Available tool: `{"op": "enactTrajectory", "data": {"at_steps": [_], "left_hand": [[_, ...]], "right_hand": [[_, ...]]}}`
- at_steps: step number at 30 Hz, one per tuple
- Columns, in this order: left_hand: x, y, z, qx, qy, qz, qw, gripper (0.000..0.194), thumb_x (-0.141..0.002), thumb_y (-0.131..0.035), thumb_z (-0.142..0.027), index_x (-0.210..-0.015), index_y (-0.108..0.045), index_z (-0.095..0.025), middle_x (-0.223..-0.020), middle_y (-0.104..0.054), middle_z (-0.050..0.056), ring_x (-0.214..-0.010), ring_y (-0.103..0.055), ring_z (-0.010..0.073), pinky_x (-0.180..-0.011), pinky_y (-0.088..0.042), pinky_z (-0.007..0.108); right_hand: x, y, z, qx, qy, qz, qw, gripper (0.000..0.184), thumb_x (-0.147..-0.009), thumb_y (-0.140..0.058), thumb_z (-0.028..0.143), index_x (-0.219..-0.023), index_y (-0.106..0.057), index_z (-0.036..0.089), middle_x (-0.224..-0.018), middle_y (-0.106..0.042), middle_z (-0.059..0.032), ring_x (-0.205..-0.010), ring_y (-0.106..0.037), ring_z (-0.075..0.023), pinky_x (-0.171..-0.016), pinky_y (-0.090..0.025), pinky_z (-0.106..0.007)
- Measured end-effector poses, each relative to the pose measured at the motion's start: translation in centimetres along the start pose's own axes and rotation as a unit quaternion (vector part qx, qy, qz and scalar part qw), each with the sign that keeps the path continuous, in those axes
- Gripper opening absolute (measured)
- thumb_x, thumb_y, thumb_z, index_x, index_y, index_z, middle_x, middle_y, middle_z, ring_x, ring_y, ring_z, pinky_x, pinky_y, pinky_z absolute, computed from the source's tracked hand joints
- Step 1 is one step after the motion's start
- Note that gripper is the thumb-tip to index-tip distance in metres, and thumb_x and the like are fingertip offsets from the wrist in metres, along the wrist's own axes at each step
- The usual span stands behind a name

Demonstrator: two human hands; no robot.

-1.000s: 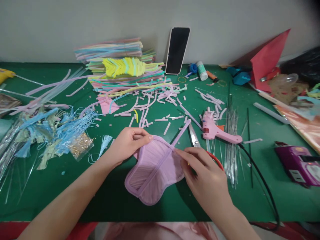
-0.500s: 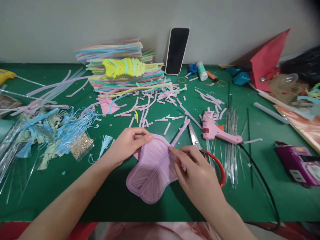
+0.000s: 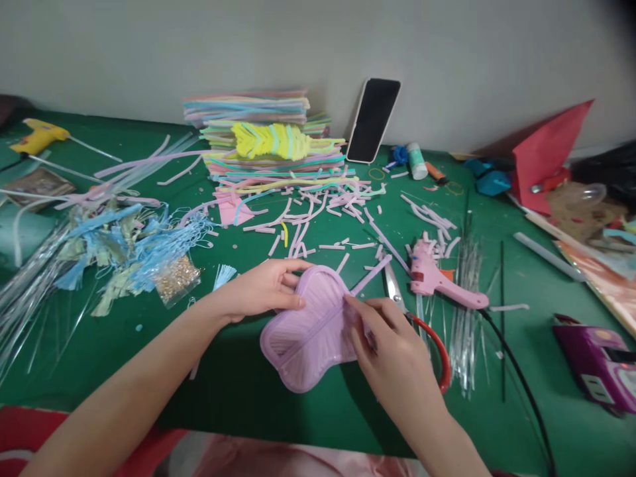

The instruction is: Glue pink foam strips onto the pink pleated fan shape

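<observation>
Between my hands, above the green table, is a lilac butterfly-like shape [image 3: 311, 331] made of pipe cleaners, with a rim and a rib down its middle. My left hand [image 3: 271, 288] grips its upper left edge, thumb on the front face and fingers behind. At its right edge, my right hand [image 3: 387, 338] pinches the rim near the end of the rib; the curled fingers hide that side. A lilac pipe-cleaner stem [image 3: 372, 273] sticks out beyond my right fingertips. Scissors with red handles [image 3: 437, 348] lie beside my right hand, partly covered by it.
A pink glue gun [image 3: 442, 281] with a black cord lies at the right, near a purple device [image 3: 596, 361]. Bundled pipe cleaners [image 3: 253, 109] and a propped phone [image 3: 373, 120] stand at the back. Blue tassels [image 3: 163, 245] and a bag of gold beads [image 3: 177, 281] lie left.
The camera view has shifted, so the table appears further right and lower. My left thumb has slid down from the shape's top edge onto its face; the right hand keeps its pinch.
</observation>
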State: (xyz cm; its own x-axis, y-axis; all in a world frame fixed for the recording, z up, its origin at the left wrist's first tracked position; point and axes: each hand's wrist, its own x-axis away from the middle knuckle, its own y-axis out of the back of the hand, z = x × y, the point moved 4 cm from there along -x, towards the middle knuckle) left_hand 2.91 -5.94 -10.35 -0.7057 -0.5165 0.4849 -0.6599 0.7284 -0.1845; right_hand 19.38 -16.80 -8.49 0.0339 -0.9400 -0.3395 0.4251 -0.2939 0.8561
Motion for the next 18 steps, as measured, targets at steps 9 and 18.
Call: {"op": "enactTrajectory", "data": {"at_steps": [9, 18], "left_hand": [[0.0, 0.2, 0.1, -0.024, -0.004, 0.057, 0.998, 0.057, -0.071, -0.071, -0.013, -0.126, -0.056, -0.019, -0.093, -0.073, 0.006, -0.075, -0.068, 0.0166, -0.067, -0.050, 0.027], [0.6, 0.5, -0.7, -0.066, -0.019, -0.002, 0.998, 0.051, -0.071, -0.074, -0.027, -0.116, -0.052, -0.016, -0.082, -0.069, 0.004, -0.070, -0.060, 0.0147, -0.061, -0.044, 0.023]], "right_hand": [[-4.3, 1.1, -2.2, -0.048, 0.000, 0.032, 0.998, 0.020, -0.081, -0.065, 0.039, -0.075, -0.065, 0.021, -0.084, -0.060, -0.0058, -0.084, -0.057, -0.0222, -0.077, -0.048, -0.039], [-7.6, -2.3, -1.6, -0.319, -0.140, 0.274, 0.897, 0.030, -0.076, -0.066, 0.045, -0.091, -0.063, 0.019, -0.060, -0.062, 0.0025, -0.052, -0.056, -0.0125, -0.046, -0.040, -0.022]]}}
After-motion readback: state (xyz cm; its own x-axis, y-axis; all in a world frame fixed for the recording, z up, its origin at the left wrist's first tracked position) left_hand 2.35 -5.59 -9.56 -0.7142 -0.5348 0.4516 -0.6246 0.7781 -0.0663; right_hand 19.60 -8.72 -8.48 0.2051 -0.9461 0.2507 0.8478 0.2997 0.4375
